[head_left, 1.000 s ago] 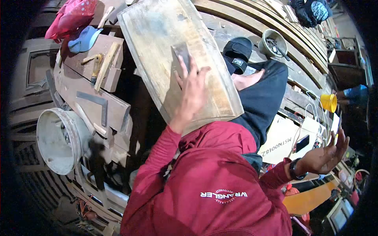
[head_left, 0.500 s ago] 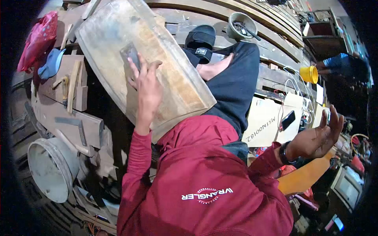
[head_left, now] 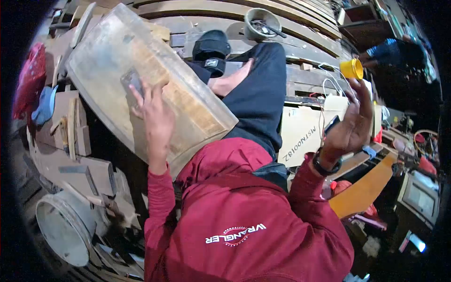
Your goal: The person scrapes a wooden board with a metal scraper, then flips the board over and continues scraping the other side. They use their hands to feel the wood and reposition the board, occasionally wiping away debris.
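Observation:
On the large worn wooden panel point(head_left: 188, 115), my left hand point(head_left: 157, 113) presses its fingers onto the lower end of a dark rectangular sanding block point(head_left: 131, 80). The thumb is spread to the right. The panel lies slanted across my lap, its surface pale and dusty at the far end and browner near me. My right hand point(head_left: 347, 129) is raised in the air at the right, fingers apart, holding nothing. It hangs in front of a cardboard sheet point(head_left: 298, 134) with handwritten letters and partly covers a dark phone point(head_left: 332, 124).
A grey bucket point(head_left: 260, 23) of small items stands on the slats beyond my foot. At left are a white bucket point(head_left: 63, 230), wood offcuts point(head_left: 71, 129) and a blue cloth point(head_left: 45, 105). Another person point(head_left: 394, 54) is near a yellow bucket point(head_left: 351, 69). An orange board point(head_left: 366, 185) lies at right.
The view has shifted, so most things sit further left. My right hand has risen and moved inward, now overlapping the phone. My left hand stays on the sanding block on the panel.

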